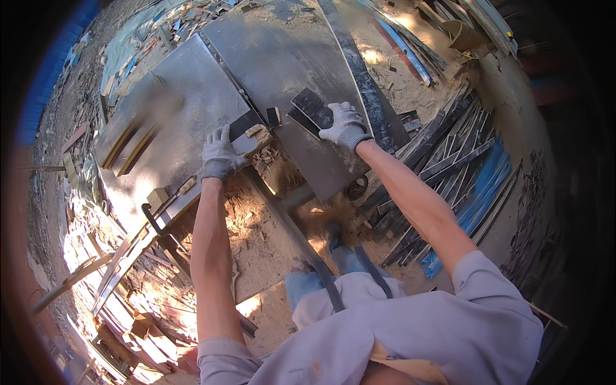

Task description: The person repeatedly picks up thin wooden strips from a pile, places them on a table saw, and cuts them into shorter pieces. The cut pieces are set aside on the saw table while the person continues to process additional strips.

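Observation:
My gloved left hand (221, 155) rests at the near edge of a metal-topped work table (187, 82), thumb spread from the fingers. Its fingers are beside the left end of a dark board piece (244, 125); whether they grip it cannot be told. A rough wood block (257, 134) sits just right of that hand. My gloved right hand (345, 126) is closed around the near right ends of two dark-faced board strips (312, 107), which lie side by side on the table's right panel. A small black offcut (273, 117) lies between the hands, by the long slot (231, 72).
Two stacked-edge strips (126, 147) lie on the table's left side. A black clamp (155, 221) grips its near edge. A dark metal bar (288, 231) runs toward my body. Long strips (447, 144) are heaped at right, scrap wood (149, 327) at lower left. Sawdust covers the ground.

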Motion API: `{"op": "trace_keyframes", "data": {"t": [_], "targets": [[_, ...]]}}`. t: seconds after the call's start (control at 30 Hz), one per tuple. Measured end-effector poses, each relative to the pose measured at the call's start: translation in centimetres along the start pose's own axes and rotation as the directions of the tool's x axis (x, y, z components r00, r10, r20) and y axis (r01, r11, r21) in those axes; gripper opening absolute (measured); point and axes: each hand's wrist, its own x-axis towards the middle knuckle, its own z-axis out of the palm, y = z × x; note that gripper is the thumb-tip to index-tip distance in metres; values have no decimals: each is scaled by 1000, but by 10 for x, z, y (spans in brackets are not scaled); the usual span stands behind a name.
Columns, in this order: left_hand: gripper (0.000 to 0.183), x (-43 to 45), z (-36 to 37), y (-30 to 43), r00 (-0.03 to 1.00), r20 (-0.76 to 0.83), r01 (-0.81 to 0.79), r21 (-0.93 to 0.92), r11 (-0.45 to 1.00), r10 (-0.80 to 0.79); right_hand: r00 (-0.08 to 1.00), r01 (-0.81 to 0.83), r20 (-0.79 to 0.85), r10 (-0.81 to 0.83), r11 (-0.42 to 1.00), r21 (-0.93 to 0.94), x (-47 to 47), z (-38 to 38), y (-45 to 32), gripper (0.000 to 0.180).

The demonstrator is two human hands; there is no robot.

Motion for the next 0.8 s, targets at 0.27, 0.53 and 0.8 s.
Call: {"op": "trace_keyframes", "data": {"t": [0.27,0.53,0.8], "targets": [[124,-11,-4,18,993,115,18,49,999,-24,984,-145,136,116,962,233,28,31,-16,83],[82,-53,20,28,995,-79,-72,-203,977,57,896,-422,396,-202,-110,900,-42,-25,25,45],[29,-141,32,101,978,152,198,-888,416,-140,990,-93,113,-79,223,970,-159,-32,67,48]]}}
